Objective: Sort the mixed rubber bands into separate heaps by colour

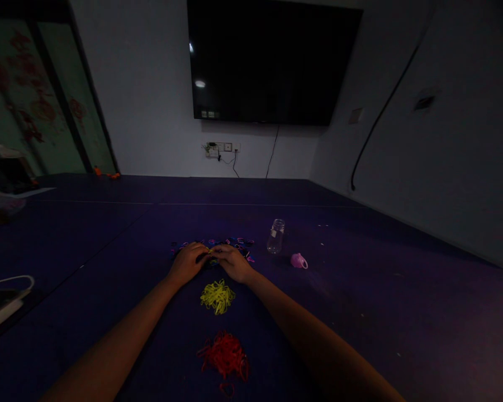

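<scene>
My left hand point(188, 263) and my right hand point(233, 262) meet fingertip to fingertip over a spread of mixed dark, blue and pink rubber bands point(240, 242). A small yellow rubber band point(210, 251) shows where the fingertips of both hands pinch together; the fingers partly hide it. Under and behind the hands, much of the mixed spread is covered. Between my forearms lies a pile of yellow rubber bands point(217, 296). Nearer to me is a pile of red rubber bands point(225, 355), with a loose one at its front.
Right of the hands, a clear bottle point(275, 237) stands uncapped on the dark purple surface point(360, 296). Beside it lies a pink lid with a loop point(298, 261). At the left edge is a dark object with a white cable point(8, 304). A large screen point(272, 61) hangs ahead.
</scene>
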`<state>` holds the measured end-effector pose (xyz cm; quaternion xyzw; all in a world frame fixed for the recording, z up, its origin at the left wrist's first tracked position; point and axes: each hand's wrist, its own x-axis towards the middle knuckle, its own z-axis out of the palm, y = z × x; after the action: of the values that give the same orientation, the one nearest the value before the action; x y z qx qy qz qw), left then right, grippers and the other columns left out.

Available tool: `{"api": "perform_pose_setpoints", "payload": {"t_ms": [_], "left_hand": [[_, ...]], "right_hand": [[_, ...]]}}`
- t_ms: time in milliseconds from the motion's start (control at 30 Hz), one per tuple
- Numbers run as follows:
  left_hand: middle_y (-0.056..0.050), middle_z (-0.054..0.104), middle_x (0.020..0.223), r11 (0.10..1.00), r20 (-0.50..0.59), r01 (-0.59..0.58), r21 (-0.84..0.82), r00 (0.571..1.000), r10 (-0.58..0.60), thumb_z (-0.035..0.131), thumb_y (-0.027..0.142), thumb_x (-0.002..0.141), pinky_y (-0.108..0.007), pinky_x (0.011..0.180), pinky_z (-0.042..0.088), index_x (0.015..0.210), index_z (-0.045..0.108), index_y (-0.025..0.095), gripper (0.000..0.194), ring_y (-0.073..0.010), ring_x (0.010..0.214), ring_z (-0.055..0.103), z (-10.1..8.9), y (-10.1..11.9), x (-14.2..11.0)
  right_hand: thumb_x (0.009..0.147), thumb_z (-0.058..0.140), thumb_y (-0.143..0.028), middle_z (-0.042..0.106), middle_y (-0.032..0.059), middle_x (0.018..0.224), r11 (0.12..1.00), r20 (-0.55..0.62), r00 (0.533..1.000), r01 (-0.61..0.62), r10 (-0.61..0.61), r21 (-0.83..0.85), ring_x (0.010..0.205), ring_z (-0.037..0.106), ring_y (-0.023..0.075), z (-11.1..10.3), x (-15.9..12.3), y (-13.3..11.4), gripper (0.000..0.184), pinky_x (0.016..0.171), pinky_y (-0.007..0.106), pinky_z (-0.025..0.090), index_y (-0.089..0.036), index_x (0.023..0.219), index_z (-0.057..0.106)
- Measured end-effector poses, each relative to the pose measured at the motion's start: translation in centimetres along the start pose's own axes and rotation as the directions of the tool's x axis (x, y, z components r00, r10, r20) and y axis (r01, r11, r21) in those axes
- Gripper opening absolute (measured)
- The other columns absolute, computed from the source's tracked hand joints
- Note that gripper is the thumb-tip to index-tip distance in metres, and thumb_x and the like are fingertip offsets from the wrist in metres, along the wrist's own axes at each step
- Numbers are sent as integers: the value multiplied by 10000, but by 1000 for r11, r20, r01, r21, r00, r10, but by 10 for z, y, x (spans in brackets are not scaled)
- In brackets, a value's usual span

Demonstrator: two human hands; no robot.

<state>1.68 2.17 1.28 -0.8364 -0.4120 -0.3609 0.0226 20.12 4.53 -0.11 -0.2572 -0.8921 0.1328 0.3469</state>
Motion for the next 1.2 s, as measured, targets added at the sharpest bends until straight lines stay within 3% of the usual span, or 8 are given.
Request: {"api": "perform_pose_setpoints", "payload": {"t_ms": [267, 700, 1200], "left_hand": [[-45, 674, 818, 1000, -16, -6, 2, 1000, 6, 557, 149, 819, -315, 736, 468, 796, 651, 193, 107, -188, 805, 605, 2, -4, 0], [-42, 670, 806, 1000, -47, 22, 19, 999, -21, 570, 140, 798, -313, 740, 469, 779, 639, 184, 84, -186, 797, 613, 3, -5, -1], [-41, 659, 785, 998, -89, 38, 48, 995, -33, 565, 103, 765, -308, 701, 480, 754, 615, 185, 97, -186, 760, 613, 4, -8, -2]], "right_hand": [[788, 442, -14, 616, 58, 1050, 997, -57, 998, 40, -36, 72, 983, 557, 163, 3, 0, 2, 372, 873, 293, 434, -196, 1027, 661], [801, 405, -26, 587, 56, 1072, 990, -83, 995, -50, 61, 136, 1025, 530, 162, 3, -1, 2, 393, 890, 297, 420, -205, 1052, 647], [816, 449, -96, 627, 47, 1007, 941, -247, 947, -125, 208, 314, 1015, 556, 181, 6, 0, 14, 317, 917, 331, 419, -222, 966, 699]]}}
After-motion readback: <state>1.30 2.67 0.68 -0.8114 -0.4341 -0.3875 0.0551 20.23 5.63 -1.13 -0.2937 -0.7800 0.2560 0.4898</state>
